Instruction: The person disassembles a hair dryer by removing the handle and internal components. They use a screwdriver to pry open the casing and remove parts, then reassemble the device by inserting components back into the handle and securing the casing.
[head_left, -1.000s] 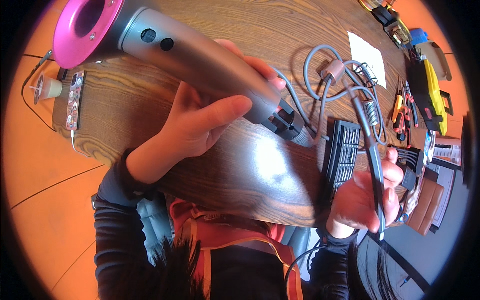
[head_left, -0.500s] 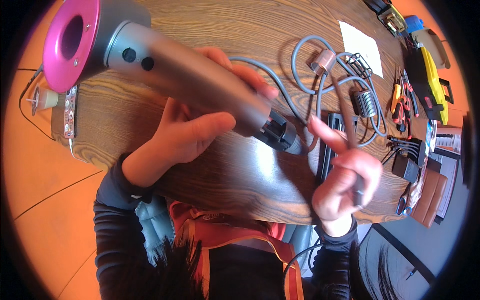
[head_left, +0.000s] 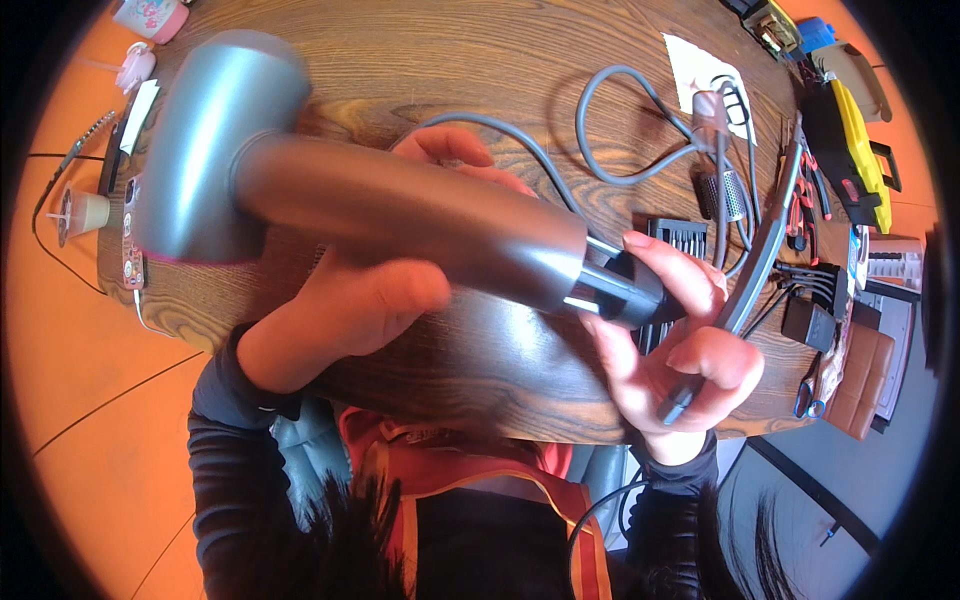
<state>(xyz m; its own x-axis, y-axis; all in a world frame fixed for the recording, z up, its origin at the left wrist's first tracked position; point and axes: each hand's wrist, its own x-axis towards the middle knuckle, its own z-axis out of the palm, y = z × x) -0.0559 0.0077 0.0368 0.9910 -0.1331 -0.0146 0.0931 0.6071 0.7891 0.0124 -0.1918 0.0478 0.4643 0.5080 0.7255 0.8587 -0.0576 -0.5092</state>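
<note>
A grey hair dryer [head_left: 420, 215] lies tilted across the middle, its round head at the upper left. My left hand [head_left: 350, 310] is closed around its handle, thumb on the near side. From the handle's lower end a black inner part [head_left: 625, 290] sticks out, with a gap and pale rods showing. At that part are the thumb and index finger of my right hand [head_left: 690, 350], one on either side. The other right fingers are curled round a long, slim grey tool [head_left: 765, 260]; its exact kind is unclear. The dryer's grey cord [head_left: 545, 165] runs behind.
On the wooden table [head_left: 430, 60], a metal mesh cylinder [head_left: 722, 195] lies near the cord loops and white paper [head_left: 690, 70]. A black bit case [head_left: 680, 238] is partly behind my right hand. Pliers [head_left: 805, 215] and a yellow-black tool case [head_left: 850, 150] are at the right.
The dryer has turned, so its pink ring and buttons no longer show. The black inner part sticks out further. My right thumb and index finger have come onto it; the grey tool has swung outward.
</note>
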